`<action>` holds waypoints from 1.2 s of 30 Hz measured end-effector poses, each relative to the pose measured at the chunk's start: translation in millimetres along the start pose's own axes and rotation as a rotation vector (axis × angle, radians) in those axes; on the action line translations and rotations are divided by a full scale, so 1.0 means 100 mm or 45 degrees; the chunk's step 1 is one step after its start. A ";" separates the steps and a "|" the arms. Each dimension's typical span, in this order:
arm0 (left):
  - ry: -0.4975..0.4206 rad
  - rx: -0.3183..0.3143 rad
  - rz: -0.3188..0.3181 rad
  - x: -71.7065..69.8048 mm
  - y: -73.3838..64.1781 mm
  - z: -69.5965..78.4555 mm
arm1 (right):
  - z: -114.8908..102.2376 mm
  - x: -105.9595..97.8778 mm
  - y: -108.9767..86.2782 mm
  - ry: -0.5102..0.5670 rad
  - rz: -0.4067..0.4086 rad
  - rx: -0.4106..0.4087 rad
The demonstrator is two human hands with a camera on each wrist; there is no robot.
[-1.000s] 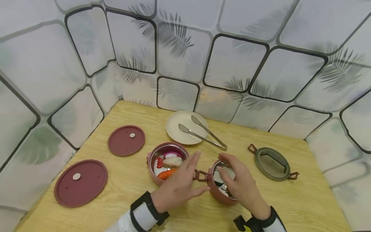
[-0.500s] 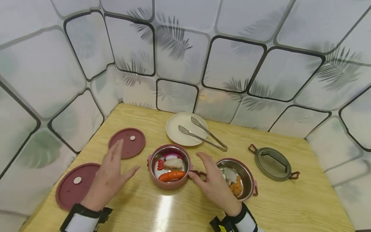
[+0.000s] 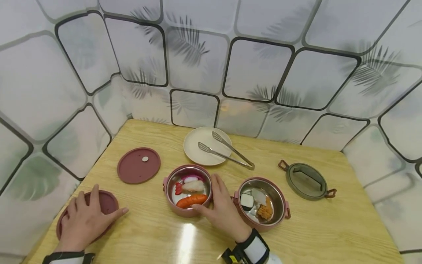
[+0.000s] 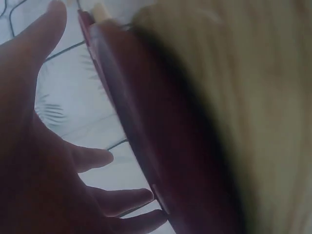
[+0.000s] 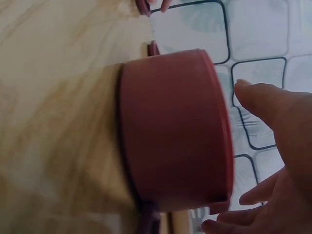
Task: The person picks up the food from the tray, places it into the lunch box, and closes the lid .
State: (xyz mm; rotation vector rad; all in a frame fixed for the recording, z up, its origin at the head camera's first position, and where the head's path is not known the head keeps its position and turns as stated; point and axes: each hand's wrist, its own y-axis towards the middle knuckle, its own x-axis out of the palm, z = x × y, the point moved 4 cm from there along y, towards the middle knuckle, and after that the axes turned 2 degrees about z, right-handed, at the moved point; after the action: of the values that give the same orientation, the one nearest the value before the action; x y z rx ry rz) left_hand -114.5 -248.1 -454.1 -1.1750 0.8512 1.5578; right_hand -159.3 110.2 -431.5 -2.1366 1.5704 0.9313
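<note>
Near left edge of surface point(image 3: 151, 234), left hand point(image 3: 82, 222) spread over front lid point(image 3: 107, 202), right hand point(image 3: 227, 216) unclenched at pot point(image 3: 182, 212), lid and pot well apart.

**A kitchen-style tabletop corner**

From my end this reads as a kitchen-like setting: two pots point(image 3: 182, 211) with food pieces point(image 3: 191, 201) inside, flat lids point(image 3: 132, 170), a plate point(image 3: 193, 147) and metal tongs point(image 3: 237, 152), all on a wood-grain table point(image 3: 329, 227) against leaf-patterned walls point(image 3: 257, 69). I can't tell whether it's a home or a staged set.
</note>
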 end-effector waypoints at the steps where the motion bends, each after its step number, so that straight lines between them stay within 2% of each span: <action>1: 0.009 -0.007 -0.020 0.02 -0.01 -0.02 | 0.02 0.03 0.00 0.005 -0.007 0.005; 4: 0.030 -0.026 -0.049 0.03 -0.03 -0.06 | 0.05 0.08 0.00 0.032 -0.020 0.005; 8: 0.068 -0.083 -0.092 -0.02 -0.03 -0.11 | 0.06 0.09 -0.01 0.028 -0.034 0.000; 12: 0.059 -0.116 -0.183 -0.03 -0.03 -0.14 | 0.08 0.08 -0.02 0.027 -0.057 0.033; 16: 0.036 -0.100 -0.203 -0.01 0.00 -0.14 | 0.09 0.06 -0.02 0.038 -0.061 0.050; 21: 0.042 -0.024 -0.187 0.00 0.05 -0.07 | 0.10 0.05 -0.03 0.020 -0.052 0.062; 24: 0.035 0.033 -0.150 -0.02 0.08 0.02 | 0.11 0.05 -0.03 0.015 -0.044 0.058; 33: -0.026 0.173 0.142 -0.32 0.17 0.42 | 0.12 0.05 -0.02 0.016 -0.017 0.013; 36: -0.080 0.252 0.214 -0.35 0.18 0.61 | 0.11 0.05 -0.02 0.003 -0.010 0.022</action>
State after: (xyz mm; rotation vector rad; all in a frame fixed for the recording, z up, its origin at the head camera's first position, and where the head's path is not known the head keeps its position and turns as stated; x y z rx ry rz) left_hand -146.8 -207.5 -403.3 -0.9277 1.0584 1.5957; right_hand -160.1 114.1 -443.6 -2.1312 1.5642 0.9099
